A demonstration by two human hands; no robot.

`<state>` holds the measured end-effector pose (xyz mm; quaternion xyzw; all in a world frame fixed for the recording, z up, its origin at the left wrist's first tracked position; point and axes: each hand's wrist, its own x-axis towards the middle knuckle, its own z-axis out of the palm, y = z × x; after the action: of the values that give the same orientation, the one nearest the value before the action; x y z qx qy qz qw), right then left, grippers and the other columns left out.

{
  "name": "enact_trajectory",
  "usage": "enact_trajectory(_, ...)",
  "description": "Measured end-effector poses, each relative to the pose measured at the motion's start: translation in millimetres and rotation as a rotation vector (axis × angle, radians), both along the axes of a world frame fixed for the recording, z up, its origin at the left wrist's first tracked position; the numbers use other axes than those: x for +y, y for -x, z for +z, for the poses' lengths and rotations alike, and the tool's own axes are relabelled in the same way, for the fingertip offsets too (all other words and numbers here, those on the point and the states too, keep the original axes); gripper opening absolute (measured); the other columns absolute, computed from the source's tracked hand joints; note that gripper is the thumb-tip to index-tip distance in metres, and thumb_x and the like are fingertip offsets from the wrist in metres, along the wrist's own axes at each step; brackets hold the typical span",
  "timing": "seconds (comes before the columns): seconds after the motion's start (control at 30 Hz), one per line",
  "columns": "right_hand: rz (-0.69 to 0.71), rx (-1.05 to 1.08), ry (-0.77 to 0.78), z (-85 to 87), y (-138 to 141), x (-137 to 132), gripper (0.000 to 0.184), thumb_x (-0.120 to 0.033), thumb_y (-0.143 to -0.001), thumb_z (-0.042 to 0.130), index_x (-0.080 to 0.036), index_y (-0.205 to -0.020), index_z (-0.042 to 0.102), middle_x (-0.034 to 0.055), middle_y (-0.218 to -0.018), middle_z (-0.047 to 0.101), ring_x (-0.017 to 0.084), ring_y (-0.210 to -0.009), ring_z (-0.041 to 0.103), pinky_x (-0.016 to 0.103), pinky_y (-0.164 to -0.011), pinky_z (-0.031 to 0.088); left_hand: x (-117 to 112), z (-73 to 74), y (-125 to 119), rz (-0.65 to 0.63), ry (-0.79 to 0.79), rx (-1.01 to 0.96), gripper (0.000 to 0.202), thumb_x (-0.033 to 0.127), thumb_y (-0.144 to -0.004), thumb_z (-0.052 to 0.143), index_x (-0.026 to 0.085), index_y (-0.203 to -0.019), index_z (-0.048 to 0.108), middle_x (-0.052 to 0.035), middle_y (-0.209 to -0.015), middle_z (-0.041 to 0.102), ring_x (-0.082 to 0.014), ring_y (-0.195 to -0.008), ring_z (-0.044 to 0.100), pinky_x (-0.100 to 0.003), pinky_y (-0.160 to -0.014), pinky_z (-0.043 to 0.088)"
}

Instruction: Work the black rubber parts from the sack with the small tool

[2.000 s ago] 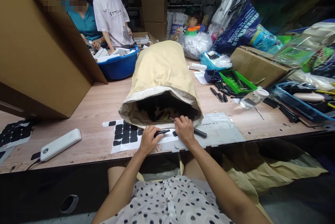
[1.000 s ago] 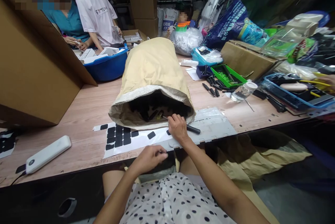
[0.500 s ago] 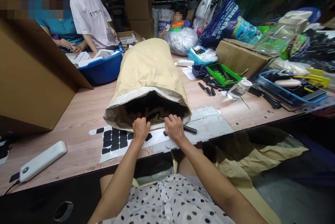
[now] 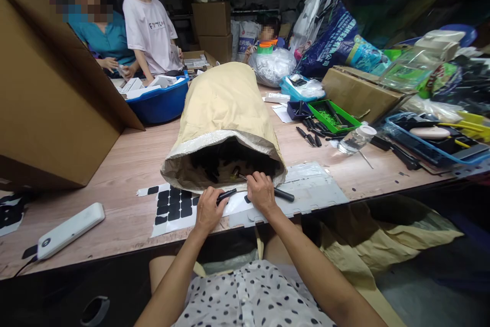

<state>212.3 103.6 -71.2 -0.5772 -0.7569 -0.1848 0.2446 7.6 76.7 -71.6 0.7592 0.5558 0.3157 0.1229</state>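
Observation:
A cream woven sack lies on the table with its mouth toward me, dark pieces heaped inside. Just outside the mouth, my left hand is closed on a slim black rod-shaped piece. My right hand, at the lower right of the opening, grips a tool with a black handle and a thin metal shaft. The shaft's far end, with a small brass-coloured part, points into the sack mouth; its exact kind is unclear. Beneath my hands is a white sheet with black stickers.
On the left stand a large cardboard box, a white power bank and a blue basin. Right of the sack are a green tray, a clear bottle and a blue basket. Several people are behind the table.
My left hand has drawn back from the sack mouth, and the black rod-shaped piece now shows in it. My right hand still holds the tool. The view has shifted slightly.

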Motion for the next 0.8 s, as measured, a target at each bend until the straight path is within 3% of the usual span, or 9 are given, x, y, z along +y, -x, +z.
enact_trajectory(0.33,-0.029,-0.018,0.035,-1.1,-1.2,-0.7,0.016,-0.015,-0.091,0.053,-0.021,-0.085,0.067,0.0062,-0.08,0.052,0.021,-0.08,0.039,0.032,-0.07,0.024,-1.3,10.6,5.0,-0.093,0.088,-0.101,0.015,0.024,-0.08,0.071,0.025,-0.094,0.077,-0.0014,-0.08,0.063,-0.0187,-0.076,0.062,-0.033,-0.077,0.051)
enact_trajectory(0.8,-0.015,-0.014,0.036,0.7,-4.2,-1.4,0.016,-0.014,-0.09,0.054,-0.021,-0.088,0.069,0.0059,-0.079,0.053,0.022,-0.08,0.04,0.032,-0.069,0.024,-0.9,13.3,1.8,-0.056,0.137,-0.12,0.013,0.02,-0.074,0.072,0.024,-0.086,0.072,-0.0004,-0.08,0.065,-0.0192,-0.076,0.061,-0.034,-0.079,0.049)
